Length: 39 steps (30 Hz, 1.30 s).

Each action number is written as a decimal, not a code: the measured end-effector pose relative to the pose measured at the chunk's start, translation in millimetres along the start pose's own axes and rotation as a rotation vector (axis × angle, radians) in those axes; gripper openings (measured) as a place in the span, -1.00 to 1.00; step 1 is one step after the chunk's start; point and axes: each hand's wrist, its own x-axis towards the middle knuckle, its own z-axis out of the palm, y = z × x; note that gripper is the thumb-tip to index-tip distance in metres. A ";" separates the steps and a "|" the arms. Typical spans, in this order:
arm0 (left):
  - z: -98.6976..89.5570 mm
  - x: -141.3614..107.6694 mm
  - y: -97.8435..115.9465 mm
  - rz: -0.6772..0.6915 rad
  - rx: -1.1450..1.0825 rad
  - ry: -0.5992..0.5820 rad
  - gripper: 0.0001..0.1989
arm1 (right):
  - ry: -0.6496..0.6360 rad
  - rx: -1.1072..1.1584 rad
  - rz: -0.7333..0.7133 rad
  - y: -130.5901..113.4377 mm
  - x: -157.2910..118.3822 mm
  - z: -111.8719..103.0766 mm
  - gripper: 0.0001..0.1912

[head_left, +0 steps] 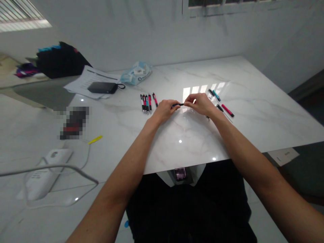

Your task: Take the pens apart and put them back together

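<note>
Above the middle of the white marbled table, my left hand (166, 108) and my right hand (199, 103) face each other, fingers pinched on opposite ends of a dark, slim pen part (181, 104). Fingers hide most of it, so its full shape cannot be made out. Left of my left hand lies a row of several pens (146, 103) in red, black and teal, with a red pen (154, 99) slightly apart, close to my knuckles. Beyond my right hand are loose pen parts: a teal barrel (216, 95), a red barrel (227, 110) and a black piece (219, 107).
Papers (87, 79) with a black power bank (102, 87) on them lie at the back left, beside a blue-and-white plastic packet (137, 73). A white power strip (48, 172) and its grey cable (73, 166) occupy the near left. The table's front edge (187, 165) runs before my lap.
</note>
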 end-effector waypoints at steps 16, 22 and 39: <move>-6.2 -1.0 -1.5 0.005 -0.009 0.071 -0.80 | 0.018 -0.003 0.018 -8.2 -0.7 4.4 -0.54; -8.0 -2.2 -4.0 -0.009 -0.018 0.053 -0.80 | 0.104 0.051 -0.109 -4.8 -0.3 7.6 -0.89; -11.9 0.4 5.1 -0.091 -0.129 0.348 -0.62 | 0.119 0.135 -0.020 -10.3 0.0 5.5 -0.46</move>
